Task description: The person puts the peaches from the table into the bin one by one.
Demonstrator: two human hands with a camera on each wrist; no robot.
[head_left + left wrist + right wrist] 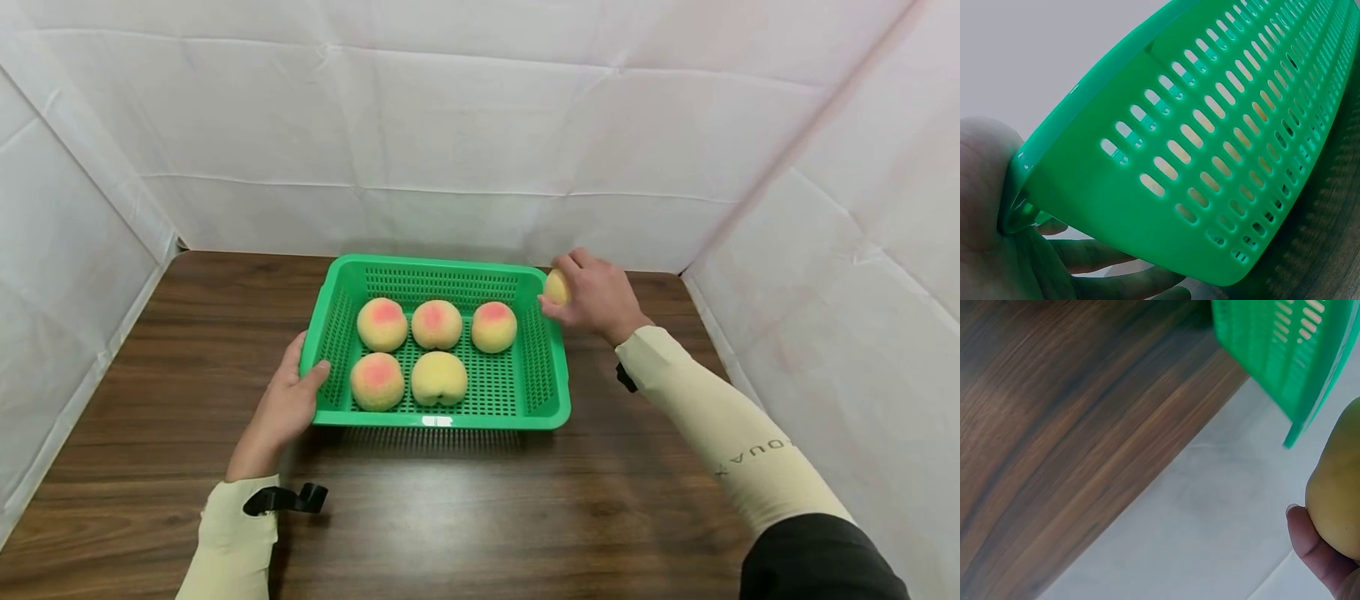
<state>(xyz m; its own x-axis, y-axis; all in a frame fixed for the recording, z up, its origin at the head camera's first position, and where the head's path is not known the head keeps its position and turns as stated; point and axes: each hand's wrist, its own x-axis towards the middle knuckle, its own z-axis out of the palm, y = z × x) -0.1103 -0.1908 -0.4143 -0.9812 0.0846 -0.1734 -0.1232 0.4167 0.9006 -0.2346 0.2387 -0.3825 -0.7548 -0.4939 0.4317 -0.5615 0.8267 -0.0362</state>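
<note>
A green slotted plastic basket (546, 400) holds several peaches in two rows, yellow with pink blush, such as the peach (493, 327) at the right of the back row. My left hand (291, 390) grips the basket's left rim, thumb over the top and fingers under it; the left wrist view shows the basket's slotted wall (1110, 206) from outside. At the basket's back right corner, my right hand (596, 296) holds another peach (1338, 494) just beyond the rim. Only part of that peach shows past the fingers in the head view.
A dark brown wooden table (450, 517) lies under the basket. White sheeting (450, 125) hangs behind the table's back edge and along both sides. A black strap (285, 500) sits on the left wrist over a pale sleeve.
</note>
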